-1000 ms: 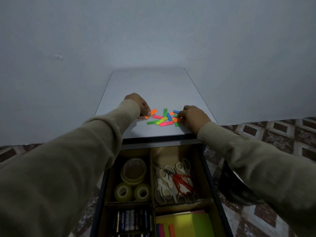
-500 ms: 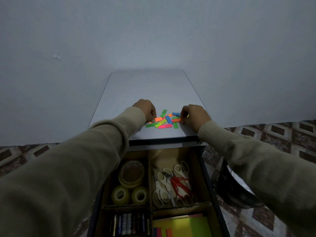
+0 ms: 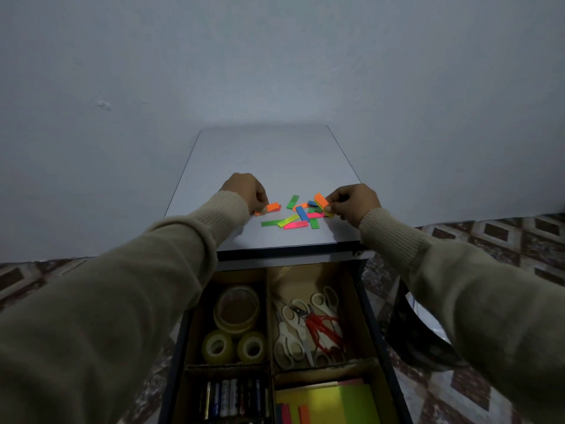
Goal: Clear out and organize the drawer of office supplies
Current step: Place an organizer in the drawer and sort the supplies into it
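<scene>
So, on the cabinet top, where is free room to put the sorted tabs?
The cabinet top is bare behind both hands, toward the wall. It is crowded between the left hand and right hand, where the sticky tabs lie.

A plain pale wall [image 3: 275,56] fills the view from nine o'clock round to three, dim and evenly lit. A small white-topped cabinet [image 3: 269,154] stands against it at the centre. Patterned floor tiles [image 3: 495,240] with dark diamonds show at three and nine o'clock.
</scene>
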